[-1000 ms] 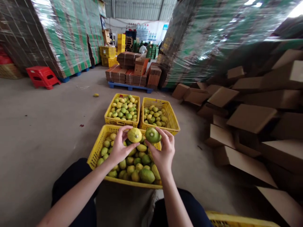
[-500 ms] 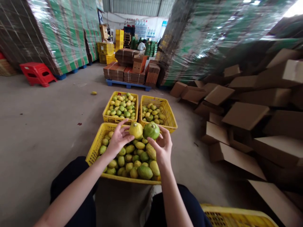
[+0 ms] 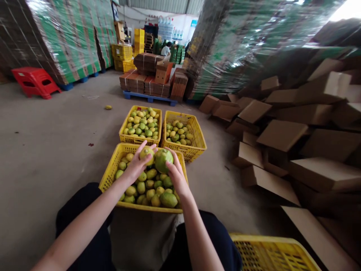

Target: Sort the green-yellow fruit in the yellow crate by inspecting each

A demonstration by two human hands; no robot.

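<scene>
My left hand [image 3: 138, 162] is closed around a yellow lemon [image 3: 147, 155], its fingers on the far side. Beside it, my right hand [image 3: 177, 171] grips a larger green lemon [image 3: 163, 161] between thumb and fingers. Both fruits are held up side by side above the nearest yellow crate [image 3: 110, 168], close together. That crate holds many green and yellow lemons [image 3: 152, 188] and sits on the floor just in front of my knees. My forearms and hands hide some of its contents.
Behind it stand a full lemon crate [image 3: 122, 132] and a partly filled one [image 3: 199, 131]. Another yellow crate [image 3: 270, 241] is by my right knee. Cardboard boxes [image 3: 282, 133] pile up on the right. A red stool [image 3: 35, 81] and a loaded blue pallet [image 3: 149, 98] stand further off.
Both hands have moved slightly left and closer together with their lemons. The right hand has turned its green lemon a little. The whole view has shifted slightly.
</scene>
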